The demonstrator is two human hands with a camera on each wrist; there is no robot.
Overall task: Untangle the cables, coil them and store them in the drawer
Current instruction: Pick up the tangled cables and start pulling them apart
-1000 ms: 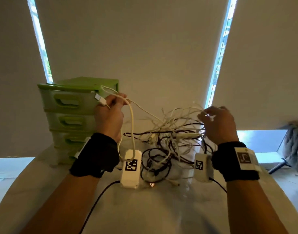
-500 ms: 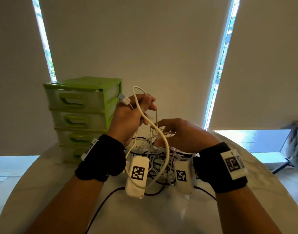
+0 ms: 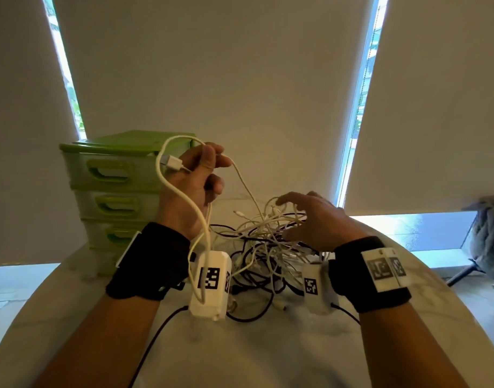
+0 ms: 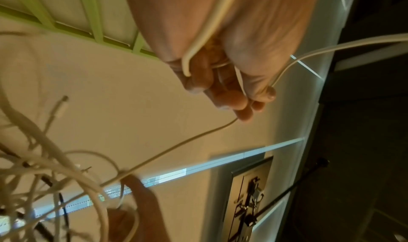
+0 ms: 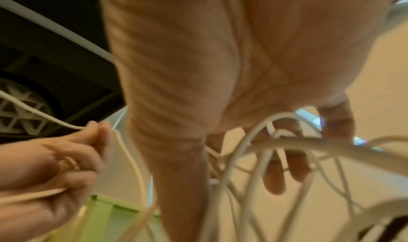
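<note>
L hand (image 3: pixel 194 189): fingers curled, white cable (image 3: pixel 178 191) pinched near its USB plug (image 3: pixel 171 163), held raised in front of green drawer unit (image 3: pixel 111 186); a loop is draped over the wrist. R hand (image 3: pixel 318 222): fingers spread, loosely bent, laid on cable tangle (image 3: pixel 265 247); nothing clearly gripped. Tangle of white & black cables is seen on table (image 3: pixel 268 354) btwn wrists, drawers all closed.

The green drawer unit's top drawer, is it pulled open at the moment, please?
No, the top drawer sits flush in the green drawer unit.
</note>
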